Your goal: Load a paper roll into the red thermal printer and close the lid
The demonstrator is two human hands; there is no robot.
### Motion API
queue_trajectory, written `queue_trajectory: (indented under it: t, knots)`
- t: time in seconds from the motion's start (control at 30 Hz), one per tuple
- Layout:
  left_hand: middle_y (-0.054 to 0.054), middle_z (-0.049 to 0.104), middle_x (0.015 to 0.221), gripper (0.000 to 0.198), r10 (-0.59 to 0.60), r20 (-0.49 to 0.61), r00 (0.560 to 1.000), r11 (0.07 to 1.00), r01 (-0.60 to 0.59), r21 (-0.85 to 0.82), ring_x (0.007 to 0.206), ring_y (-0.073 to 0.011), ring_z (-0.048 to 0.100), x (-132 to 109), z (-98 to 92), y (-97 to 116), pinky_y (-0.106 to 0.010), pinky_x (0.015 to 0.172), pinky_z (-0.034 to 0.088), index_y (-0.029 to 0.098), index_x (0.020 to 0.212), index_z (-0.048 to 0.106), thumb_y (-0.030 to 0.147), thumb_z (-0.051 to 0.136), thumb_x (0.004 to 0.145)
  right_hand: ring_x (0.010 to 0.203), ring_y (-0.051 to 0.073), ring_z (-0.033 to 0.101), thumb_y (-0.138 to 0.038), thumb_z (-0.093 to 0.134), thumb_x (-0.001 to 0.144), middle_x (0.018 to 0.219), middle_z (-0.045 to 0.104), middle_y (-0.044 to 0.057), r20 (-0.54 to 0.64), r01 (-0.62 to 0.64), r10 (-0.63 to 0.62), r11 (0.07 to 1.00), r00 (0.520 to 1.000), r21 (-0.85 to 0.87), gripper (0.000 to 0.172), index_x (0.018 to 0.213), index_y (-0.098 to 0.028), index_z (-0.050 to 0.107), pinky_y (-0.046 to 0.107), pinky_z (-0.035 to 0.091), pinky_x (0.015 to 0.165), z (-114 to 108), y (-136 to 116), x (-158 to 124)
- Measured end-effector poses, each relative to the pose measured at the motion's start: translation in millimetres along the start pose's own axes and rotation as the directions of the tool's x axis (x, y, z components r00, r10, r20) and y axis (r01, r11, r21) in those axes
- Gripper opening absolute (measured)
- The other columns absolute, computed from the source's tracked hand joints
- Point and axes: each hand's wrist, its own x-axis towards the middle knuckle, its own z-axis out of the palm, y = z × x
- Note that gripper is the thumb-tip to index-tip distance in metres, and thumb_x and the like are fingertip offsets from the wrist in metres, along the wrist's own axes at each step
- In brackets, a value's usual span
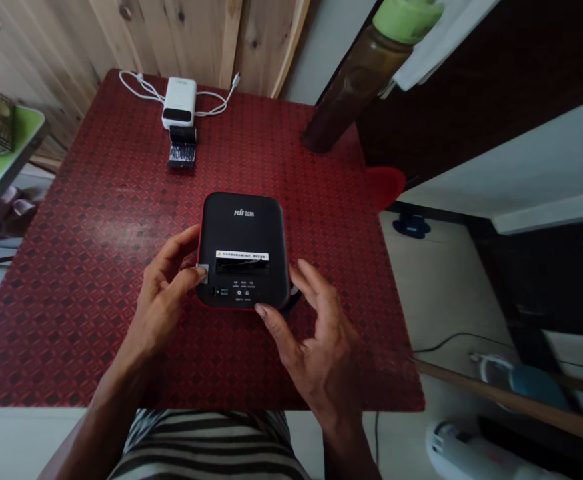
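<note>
A small black receipt printer (244, 227) with red sides lies on the red patterned table. It carries a white warning sticker above a dark paper slot, with small icons near its front edge. My left hand (168, 283) is closed on the printer's left side. Its thumb presses a small grey square at that edge, while the fingers reach behind the side. At the front right corner, my right hand (316, 327) has its thumb and fingers apart. The thumb tip is at the front edge and the fingertips are beside the right side. Something dark, partly hidden, shows under that corner.
A white power bank (180, 100) with a white cable stands at the table's (121, 320) back left, a black-and-silver strip before it. A brown bottle with a green lid (358, 80) rises at the back right. A red stool (385, 187) is beyond the right edge.
</note>
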Motion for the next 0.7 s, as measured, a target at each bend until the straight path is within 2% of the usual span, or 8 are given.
queue_trajectory:
  t: [0.23, 0.37, 0.57, 0.63, 0.7]
  knots:
    - [-0.003, 0.079, 0.151, 0.053, -0.038, -0.040, 0.998, 0.999, 0.038, -0.002, 0.140, -0.0310, 0.073, -0.3, 6.7, 6.0, -0.040, 0.114, 0.058, 0.032, 0.141, 0.082, 0.030, 0.085, 0.089, 0.121, 0.033, 0.087, -0.057, 0.074, 0.110, 0.134, 0.086, 0.018, -0.004, -0.026, 0.026, 0.999, 1.000, 0.040, 0.065, 0.162, -0.021, 0.055, 0.050, 0.075, 0.100, 0.8, 1.8, 0.2]
    - [-0.005, 0.082, 0.145, 0.054, -0.020, -0.057, 0.998, 0.999, 0.022, 0.040, 0.133, -0.0315, 0.077, 0.6, 8.3, 5.7, -0.041, 0.107, 0.062, 0.030, 0.140, 0.082, 0.029, 0.083, 0.086, 0.125, 0.033, 0.085, -0.052, 0.078, 0.108, 0.138, 0.084, 0.019, -0.002, -0.045, 0.046, 0.994, 0.999, 0.095, 0.066, 0.161, -0.021, 0.055, 0.049, 0.074, 0.103, 2.1, 1.6, 0.9]
    - [-0.006, 0.078, 0.154, 0.057, 0.013, -0.021, 1.000, 0.999, -0.013, 0.036, 0.145, -0.0336, 0.071, 2.5, 3.5, -6.3, -0.048, 0.119, 0.058, 0.030, 0.146, 0.076, 0.034, 0.082, 0.090, 0.126, 0.033, 0.085, -0.050, 0.079, 0.108, 0.139, 0.083, 0.017, 0.005, -0.054, 0.053, 0.991, 0.999, 0.121, 0.058, 0.155, -0.022, 0.061, 0.050, 0.075, 0.102, -0.4, -0.5, 2.0]
    - [-0.007, 0.076, 0.156, 0.058, 0.030, -0.012, 0.999, 0.999, -0.030, 0.016, 0.146, -0.0350, 0.071, 2.0, 2.7, -10.2, -0.052, 0.121, 0.058, 0.030, 0.148, 0.075, 0.037, 0.082, 0.091, 0.124, 0.033, 0.084, -0.049, 0.080, 0.108, 0.138, 0.084, 0.018, 0.011, -0.027, 0.026, 0.995, 1.000, 0.095, 0.056, 0.153, -0.021, 0.063, 0.051, 0.075, 0.101, -6.0, -0.6, 7.2]
    - [-0.007, 0.076, 0.156, 0.059, 0.042, -0.004, 0.999, 0.999, -0.042, 0.014, 0.145, -0.0358, 0.071, 0.5, 2.6, -12.0, -0.054, 0.121, 0.058, 0.030, 0.150, 0.073, 0.040, 0.081, 0.093, 0.125, 0.032, 0.083, -0.043, 0.078, 0.109, 0.136, 0.084, 0.017, 0.004, 0.031, -0.031, 0.997, 1.000, 0.070, 0.047, 0.149, -0.021, 0.067, 0.052, 0.073, 0.104, -12.0, -1.0, 17.8]
